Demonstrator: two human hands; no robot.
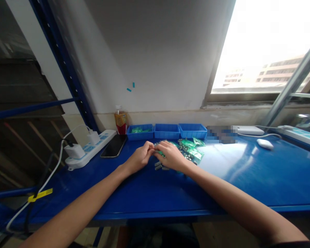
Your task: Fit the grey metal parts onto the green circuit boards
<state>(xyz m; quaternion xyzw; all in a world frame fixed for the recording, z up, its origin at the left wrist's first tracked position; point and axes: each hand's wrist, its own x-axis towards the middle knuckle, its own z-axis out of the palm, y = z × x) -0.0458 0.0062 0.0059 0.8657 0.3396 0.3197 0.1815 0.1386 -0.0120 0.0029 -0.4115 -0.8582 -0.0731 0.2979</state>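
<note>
My left hand (143, 154) is closed, its thumb and finger pinched together over the blue table. My right hand (172, 155) meets it at the fingertips, its fingers curled inward. Whatever lies between the two sets of fingertips is too small and too covered to name. Just below the right hand are several short grey cylindrical pieces (158, 166). Beside and behind that hand lies a pile of small green-printed clear bags (196, 154), with small metal parts (188, 157) among them. The right hand hides part of this pile.
Along the wall stand three blue bins: a left bin (141, 136) with green bags inside, a middle bin (167, 134) and a right bin (193, 134). A drink bottle (121, 120), a phone (114, 146) and a power strip (93, 148) are leftward. A white case (265, 144) lies right.
</note>
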